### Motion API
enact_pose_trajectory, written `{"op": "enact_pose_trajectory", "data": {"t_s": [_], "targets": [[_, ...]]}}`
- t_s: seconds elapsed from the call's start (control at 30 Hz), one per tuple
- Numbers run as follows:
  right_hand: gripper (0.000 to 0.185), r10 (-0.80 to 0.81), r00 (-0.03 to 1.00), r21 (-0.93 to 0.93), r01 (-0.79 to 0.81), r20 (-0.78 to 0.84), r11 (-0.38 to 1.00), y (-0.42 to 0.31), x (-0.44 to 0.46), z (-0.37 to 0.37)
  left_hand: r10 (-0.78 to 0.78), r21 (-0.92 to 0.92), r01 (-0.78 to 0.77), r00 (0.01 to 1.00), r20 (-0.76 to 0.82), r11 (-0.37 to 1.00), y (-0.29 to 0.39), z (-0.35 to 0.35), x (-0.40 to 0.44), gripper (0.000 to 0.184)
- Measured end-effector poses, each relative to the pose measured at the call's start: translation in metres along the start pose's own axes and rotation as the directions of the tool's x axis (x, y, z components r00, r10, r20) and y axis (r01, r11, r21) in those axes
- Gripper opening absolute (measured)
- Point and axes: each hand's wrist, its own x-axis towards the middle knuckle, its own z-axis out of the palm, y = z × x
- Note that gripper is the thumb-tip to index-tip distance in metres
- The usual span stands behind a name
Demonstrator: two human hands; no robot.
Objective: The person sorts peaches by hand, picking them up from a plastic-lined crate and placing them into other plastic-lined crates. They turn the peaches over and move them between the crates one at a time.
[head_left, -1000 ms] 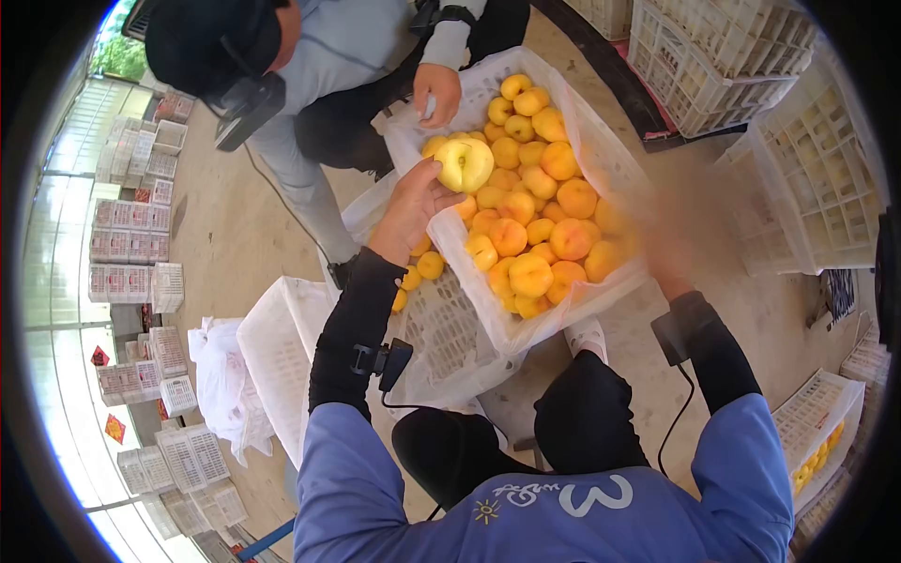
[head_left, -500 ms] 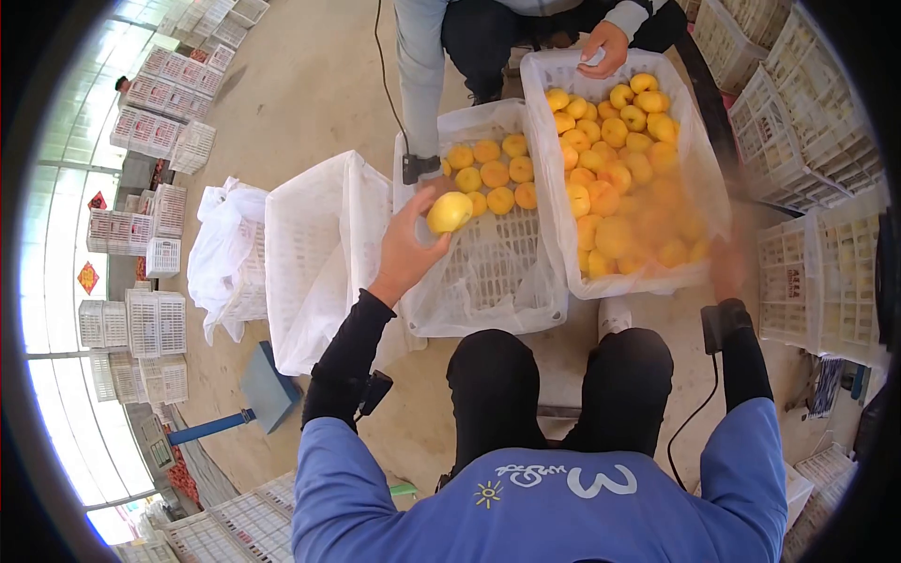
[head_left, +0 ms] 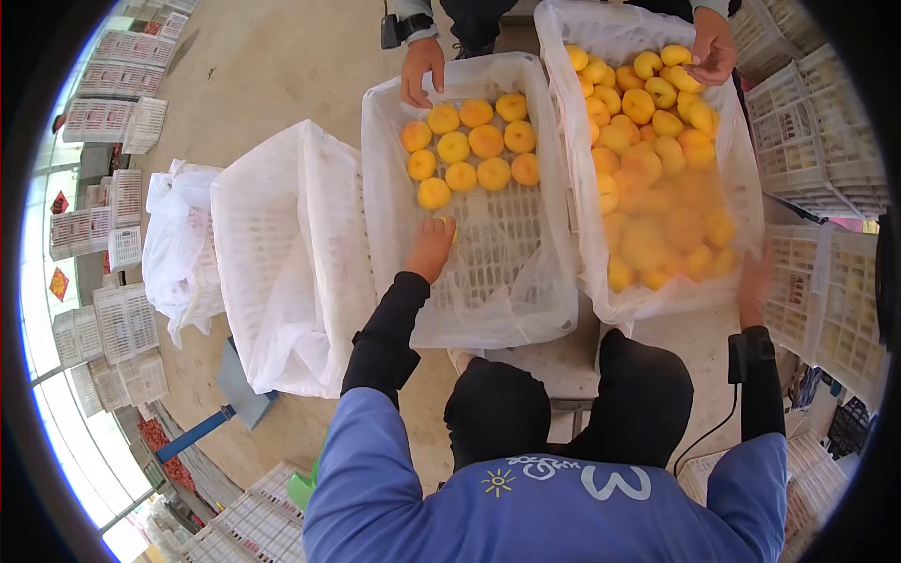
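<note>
My left hand (head_left: 432, 250) is inside the middle crate (head_left: 474, 328), closed round a yellow peach that mostly hides behind its fingers; only a sliver of the fruit shows. Just beyond it, several yellow peaches (head_left: 486, 142) lie in rows on the crate's plastic liner. At the near right corner of the fuller crate (head_left: 680, 302) is my right hand (head_left: 755, 286), its fingers smeared by motion. That crate is heaped with yellow peaches (head_left: 640, 159), and its nearer half looks hazy under the liner.
Opposite me a co-worker's hands (head_left: 422, 70) reach over both crates. A lined white crate (head_left: 267, 272) stands at left, beside a bagged one (head_left: 183, 249). Stacked crates (head_left: 817, 141) line the right side. A blue platform scale (head_left: 246, 385) stands on the floor.
My left hand has lowered a peach into the middle crate. The co-worker's hand there has drawn back, leaving more peaches in view. The camera view has shifted.
</note>
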Motion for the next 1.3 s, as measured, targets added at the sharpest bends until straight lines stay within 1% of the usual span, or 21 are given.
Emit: {"op": "enact_pose_trajectory", "data": {"t_s": [0.07,0.13,0.2,0.27,0.4,0.47,0.5,0.57,0.6,0.67,0.73,0.9,0.97,1.0,1.07,1.13,1.17,1.2,1.23,1.27,1.3], "targets": [[0.054,-0.025,1.0,0.014,0.025,-0.019,1.0,0.008,0.0,0.004,-0.013,0.136,-0.004,0.992,0.126,0.991,-0.006,0.013,-0.005,0.041],[0.054,-0.082,0.996,0.068,0.085,-0.033,0.994,0.009,0.001,0.001,-0.038,0.172,0.008,0.985,0.17,0.985,-0.008,0.023,-0.005,0.042],[0.054,-0.059,0.998,0.066,0.06,-0.017,0.996,0.002,-0.001,-0.004,-0.064,0.209,0.019,0.976,0.21,0.978,-0.006,0.029,-0.006,0.043],[0.054,-0.036,0.999,0.068,0.036,-0.004,0.997,0.0,-0.002,-0.005,-0.106,0.16,0.074,0.974,0.202,0.984,-0.005,0.03,-0.006,0.043],[0.053,-0.098,0.994,0.09,0.101,-0.045,0.991,0.009,0.0,-0.001,-0.132,0.051,0.126,0.982,0.137,0.991,-0.007,0.032,-0.012,0.049],[0.053,-0.121,0.99,0.066,0.127,-0.077,0.99,0.012,-0.002,-0.001,-0.281,-0.056,0.294,0.944,0.173,0.954,-0.009,0.022,-0.007,0.06],[0.053,-0.079,0.996,0.075,0.082,-0.043,0.994,0.003,-0.003,-0.006,-0.272,-0.058,0.285,0.947,0.174,0.957,-0.009,0.025,-0.006,0.06],[0.053,-0.027,1.0,0.08,0.028,-0.014,0.996,-0.004,-0.005,-0.009,-0.298,-0.089,0.295,0.955,-0.016,0.951,-0.012,0.033,-0.004,0.047],[0.053,-0.051,0.998,0.091,0.054,-0.029,0.994,-0.004,-0.005,-0.008,-0.285,-0.091,0.283,0.958,-0.021,0.955,-0.012,0.029,0.0,0.047],[0.053,-0.065,0.996,0.098,0.07,-0.056,0.993,-0.007,-0.005,-0.009,-0.321,-0.187,0.333,0.943,0.09,0.924,-0.01,0.022,0.006,0.043],[0.053,-0.047,0.998,0.001,0.047,-0.053,0.999,-0.011,-0.006,-0.011,-0.309,-0.18,0.314,0.949,0.057,0.932,-0.008,0.019,0.012,0.043],[0.053,-0.09,0.993,0.017,0.092,-0.076,0.996,-0.006,-0.008,-0.007,-0.293,-0.157,0.292,0.956,0.017,0.943,-0.014,0.015,0.015,0.047],[0.053,-0.091,0.992,0.036,0.094,-0.085,0.995,-0.007,-0.007,-0.01,-0.272,-0.291,0.262,0.962,0.004,0.92,-0.016,0.026,0.014,0.05],[0.052,-0.104,0.991,0.03,0.106,-0.088,0.994,-0.009,-0.008,-0.011,-0.263,-0.293,0.252,0.965,0.002,0.922,-0.013,0.026,0.016,0.05],[0.052,-0.104,0.991,0.023,0.106,-0.083,0.994,-0.007,-0.01,-0.009,-0.381,-0.34,0.397,0.917,0.116,0.853,-0.007,0.026,0.012,0.058],[0.054,-0.175,0.976,0.027,0.18,-0.128,0.983,-0.005,-0.009,-0.007,-0.375,-0.35,0.387,0.921,0.106,0.853,-0.003,0.034,0.003,0.063],[0.054,-0.154,0.978,0.024,0.159,-0.14,0.987,-0.007,-0.01,-0.008,-0.369,-0.367,0.375,0.925,0.089,0.851,-0.001,0.039,0.002,0.068],[0.054,-0.088,0.993,-0.016,0.087,-0.076,0.996,-0.017,-0.011,-0.012,-0.341,-0.374,0.344,0.937,0.075,0.862,0.001,0.04,0.002,0.068],[0.054,-0.018,1.0,-0.062,0.017,-0.016,0.998,-0.023,-0.01,-0.018,-0.361,-0.369,0.379,0.925,0.12,0.849,0.003,0.04,0.0,0.069],[0.054,0.004,0.999,-0.072,-0.007,-0.037,0.997,-0.02,-0.009,-0.019,-0.38,-0.361,0.415,0.91,0.166,0.835,0.005,0.04,-0.002,0.071],[0.054,-0.042,0.997,0.002,0.042,-0.065,0.999,-0.017,-0.01,-0.015,-0.355,-0.371,0.387,0.922,0.154,0.844,0.009,0.033,0.0,0.071]]}}
